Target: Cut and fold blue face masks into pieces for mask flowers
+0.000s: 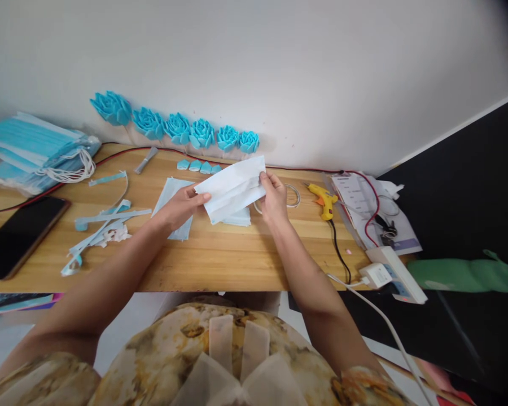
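Observation:
A white, unfolded sheet of face mask fabric is stretched between my two hands above the table. My left hand pinches its left edge, thumb on top. The right edge is gripped by my right hand, with the thumb on its upper face. Below my left hand lies a pale blue mask sheet, flat on the wood. Another pale blue piece shows partly from under the held sheet. Behind it sit several small folded blue petals in a row.
Several blue fabric flowers line the wall. At left are a mask stack, cut strips and a phone. A yellow glue gun, papers, a power strip and a green bottle occupy the right.

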`<state>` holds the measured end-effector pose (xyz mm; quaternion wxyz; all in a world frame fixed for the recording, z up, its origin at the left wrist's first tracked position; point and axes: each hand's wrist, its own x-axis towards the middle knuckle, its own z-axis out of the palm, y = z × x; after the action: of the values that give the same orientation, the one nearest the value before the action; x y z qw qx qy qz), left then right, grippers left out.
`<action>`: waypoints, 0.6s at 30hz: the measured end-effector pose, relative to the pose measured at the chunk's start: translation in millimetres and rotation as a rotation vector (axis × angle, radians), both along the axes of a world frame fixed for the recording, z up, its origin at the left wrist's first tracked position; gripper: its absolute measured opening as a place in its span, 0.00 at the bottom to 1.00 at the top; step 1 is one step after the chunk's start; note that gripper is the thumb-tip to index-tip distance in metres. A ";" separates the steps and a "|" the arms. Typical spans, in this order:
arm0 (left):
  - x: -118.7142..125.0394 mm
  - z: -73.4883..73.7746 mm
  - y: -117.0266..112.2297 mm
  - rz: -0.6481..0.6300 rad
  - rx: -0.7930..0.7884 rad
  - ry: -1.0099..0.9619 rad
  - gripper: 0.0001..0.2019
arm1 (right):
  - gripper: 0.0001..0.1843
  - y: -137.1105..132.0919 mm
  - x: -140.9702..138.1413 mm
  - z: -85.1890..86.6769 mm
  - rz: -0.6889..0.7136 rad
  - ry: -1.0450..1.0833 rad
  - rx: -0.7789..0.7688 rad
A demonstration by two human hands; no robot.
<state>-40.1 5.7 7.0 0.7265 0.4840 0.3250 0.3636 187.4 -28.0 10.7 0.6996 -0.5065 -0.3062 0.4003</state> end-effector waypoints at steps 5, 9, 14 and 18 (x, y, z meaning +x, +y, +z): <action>2.4 -11.3 8.9 0.282 0.034 0.001 0.23 | 0.16 -5.9 -7.9 -0.2 0.123 -0.005 0.021; 1.8 -10.0 8.5 0.388 0.106 0.041 0.23 | 0.18 -9.2 -12.9 1.6 0.176 -0.074 -0.041; 2.0 -6.7 2.9 0.425 0.201 0.154 0.22 | 0.23 -9.4 -14.2 -5.3 0.180 -0.248 -0.075; 0.4 -9.6 6.1 0.500 0.258 0.227 0.18 | 0.31 -10.5 -11.9 -8.7 0.039 -0.564 -0.062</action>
<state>-39.7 11.9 -2.6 0.5061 0.5147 0.4644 0.5132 175.5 -38.5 2.0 0.5631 -0.6131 -0.4862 0.2660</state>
